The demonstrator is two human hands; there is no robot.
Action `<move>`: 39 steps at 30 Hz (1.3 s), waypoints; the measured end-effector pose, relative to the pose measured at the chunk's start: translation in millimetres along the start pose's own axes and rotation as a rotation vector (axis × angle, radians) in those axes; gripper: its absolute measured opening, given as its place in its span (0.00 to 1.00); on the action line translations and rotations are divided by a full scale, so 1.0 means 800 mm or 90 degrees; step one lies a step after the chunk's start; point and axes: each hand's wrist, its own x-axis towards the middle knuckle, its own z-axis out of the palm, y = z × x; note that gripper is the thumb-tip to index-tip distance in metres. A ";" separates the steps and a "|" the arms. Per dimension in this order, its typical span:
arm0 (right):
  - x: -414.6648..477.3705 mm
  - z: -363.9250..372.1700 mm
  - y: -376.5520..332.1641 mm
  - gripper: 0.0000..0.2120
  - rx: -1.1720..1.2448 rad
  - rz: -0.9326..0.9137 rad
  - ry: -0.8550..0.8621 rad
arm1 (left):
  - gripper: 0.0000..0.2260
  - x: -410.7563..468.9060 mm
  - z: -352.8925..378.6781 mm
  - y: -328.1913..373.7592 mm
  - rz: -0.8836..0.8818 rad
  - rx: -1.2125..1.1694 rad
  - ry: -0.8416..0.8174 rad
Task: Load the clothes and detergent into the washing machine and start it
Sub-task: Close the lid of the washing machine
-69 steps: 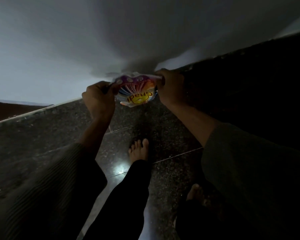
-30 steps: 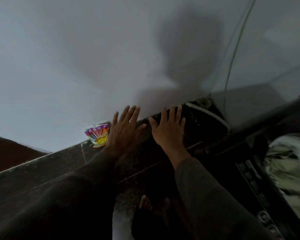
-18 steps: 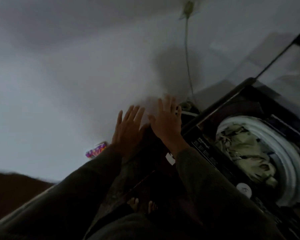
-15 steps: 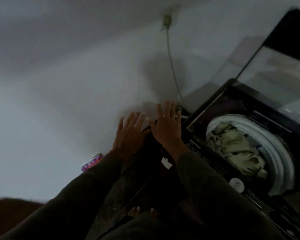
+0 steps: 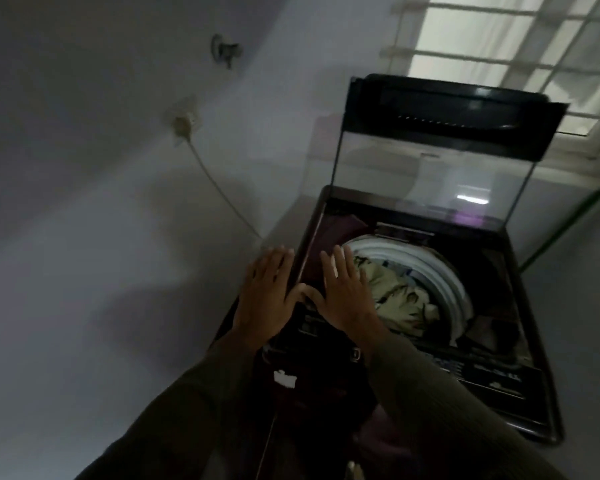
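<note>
A dark top-loading washing machine [image 5: 499, 379] stands in front of me with its glass lid [image 5: 430, 168] raised upright. Olive and other clothes [image 5: 399, 296] lie inside the white-rimmed drum. My left hand [image 5: 264, 296] is spread flat, fingers apart, over the machine's left edge. My right hand [image 5: 343, 292] is also spread, held over the drum's left rim beside the clothes. Neither hand holds anything. The detergent packet is out of view.
A pale wall runs along the left, with a socket and plug [image 5: 184, 123] whose cable [image 5: 222, 195] drops toward the machine. A barred window [image 5: 520, 53] is behind the lid. A green hose [image 5: 568, 226] runs down at the right.
Both hands let go of the colourful detergent packet, left by the wall. The view swung right from the floor to the machine, and the open hands now hover over its left side.
</note>
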 end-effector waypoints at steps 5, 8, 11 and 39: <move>0.008 -0.017 0.067 0.41 0.023 0.072 0.010 | 0.31 0.053 0.015 0.042 0.045 0.009 -0.022; 0.030 -0.039 0.120 0.45 0.012 0.077 0.024 | 0.31 0.105 0.024 0.076 0.070 0.007 -0.029; 0.060 -0.069 0.171 0.43 -0.030 0.063 0.019 | 0.31 0.156 0.030 0.110 0.071 -0.010 -0.010; 0.345 -0.304 0.375 0.46 -0.072 0.159 0.168 | 0.32 0.596 -0.005 0.224 0.159 0.079 0.035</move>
